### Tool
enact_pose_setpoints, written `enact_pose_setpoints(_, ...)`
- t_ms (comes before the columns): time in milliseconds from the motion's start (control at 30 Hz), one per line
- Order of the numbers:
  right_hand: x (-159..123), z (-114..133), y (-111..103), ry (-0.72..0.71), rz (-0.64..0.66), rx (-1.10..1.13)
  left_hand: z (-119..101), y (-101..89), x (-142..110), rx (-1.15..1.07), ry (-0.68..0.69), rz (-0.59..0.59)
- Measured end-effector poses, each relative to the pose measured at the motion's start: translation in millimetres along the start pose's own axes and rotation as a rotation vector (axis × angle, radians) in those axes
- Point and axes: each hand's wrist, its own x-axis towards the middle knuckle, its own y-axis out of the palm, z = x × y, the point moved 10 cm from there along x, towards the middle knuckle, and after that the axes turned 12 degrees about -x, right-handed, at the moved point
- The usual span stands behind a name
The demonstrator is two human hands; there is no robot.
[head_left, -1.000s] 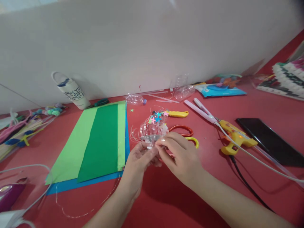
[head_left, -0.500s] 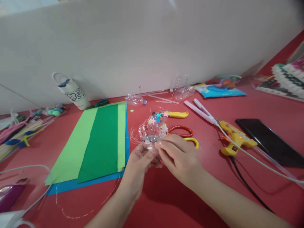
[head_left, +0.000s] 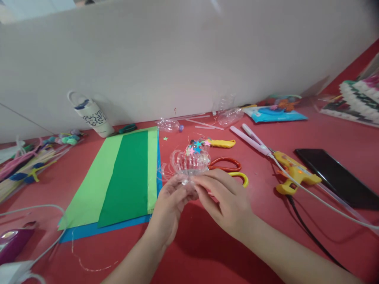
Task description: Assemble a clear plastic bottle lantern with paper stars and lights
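Fingers of the left hand (head_left: 170, 207): closed on the narrow near end of a clear plastic piece (head_left: 194, 161), centre of frame. Fingers of the right hand (head_left: 226, 197): pinched together at that same end, from the right; any finer item between them, too small to tell. Plastic piece: directly beyond both sets of fingertips, curled strips spreading up and left, long axis seemingly running up the frame; neither hand clearly nearer. Adjoining, above: small coloured stars (head_left: 197, 144); whether attached, cannot tell. Just right: scissors (head_left: 226, 158), one red loop, one yellow; above these, a yellow cutter (head_left: 223, 143). Left of centre: green sheets (head_left: 127, 177). Right of frame: yellow glue gun (head_left: 296, 172), black phone (head_left: 333, 171). Beneath all: red bench (head_left: 207, 252).
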Motion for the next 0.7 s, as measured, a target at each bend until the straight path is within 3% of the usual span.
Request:
enact_pose_setpoints(167,5,-10,-2,0.132,0.011,0.035,0,5.3,0,-0.018,-0.02,0.032)
enact_pose_setpoints(467,8,-12,-5,0.149,0.007,0.041,1,4.3,-1,0.037,-0.014,0.033)
enact_pose_setpoints(700,4,-25,1,0.278,0.071,0.087,1,0.5,-1,0.1,-0.004,0.003)
